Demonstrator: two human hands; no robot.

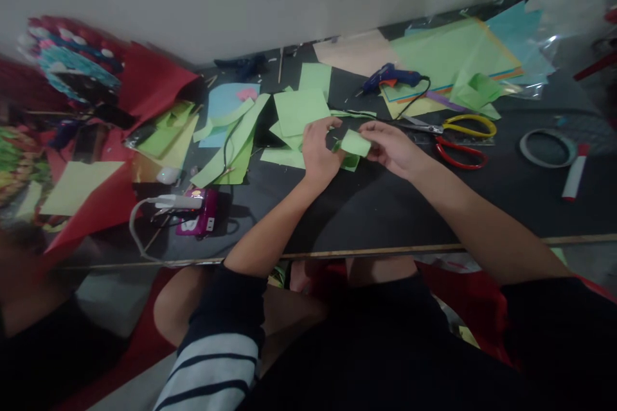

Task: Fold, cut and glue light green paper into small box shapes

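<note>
Between my two hands is a small piece of green paper, bent into a curl. My left hand grips its left side, with the fingers curved over towards the paper. On the other side my right hand pinches the paper's right edge between thumb and fingers. Several light green paper squares and strips lie just behind and beneath my left hand. Close to the right hand rest scissors with one yellow and one red handle loop. A blue glue gun lies behind the hands, its dark cord curving down.
A purple power socket with a white plug stands left. Green strips lie behind it. Farther right are a tape roll and a white marker. Coloured paper sheets cover the back right. Another person sits at the left.
</note>
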